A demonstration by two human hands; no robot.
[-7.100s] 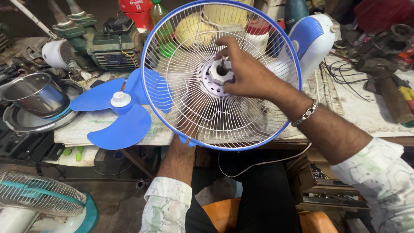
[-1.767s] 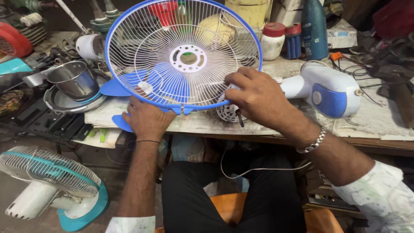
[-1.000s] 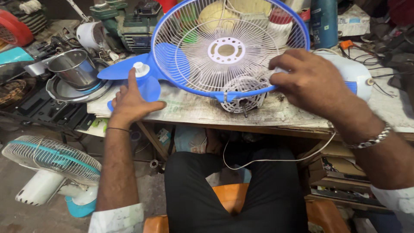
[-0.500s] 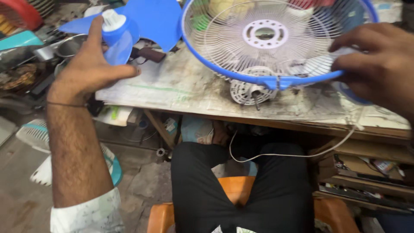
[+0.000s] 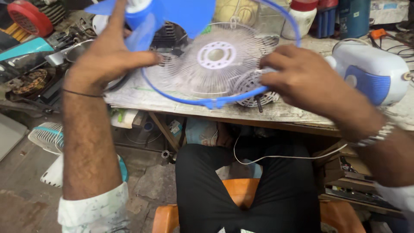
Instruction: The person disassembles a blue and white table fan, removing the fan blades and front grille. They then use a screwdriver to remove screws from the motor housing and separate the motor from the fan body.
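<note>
The left hand point(image 5: 108, 56) clasps the blue blade point(image 5: 172, 17) raised above the counter point(image 5: 172, 101), while the right hand point(image 5: 302, 80) grips the guard point(image 5: 215, 64) at its right rim.

Fan guard point(image 5: 215, 60) and white fan body point(image 5: 371, 71) crowd the table point(image 5: 172, 101); bare strip along its front edge

Glossy blue plastic fan blade point(image 5: 172, 17); thin white wire guard point(image 5: 215, 60) with a smooth blue plastic rim; shiny plastic motor housing point(image 5: 371, 73); worn, stained workbench point(image 5: 172, 101) surface.
</note>
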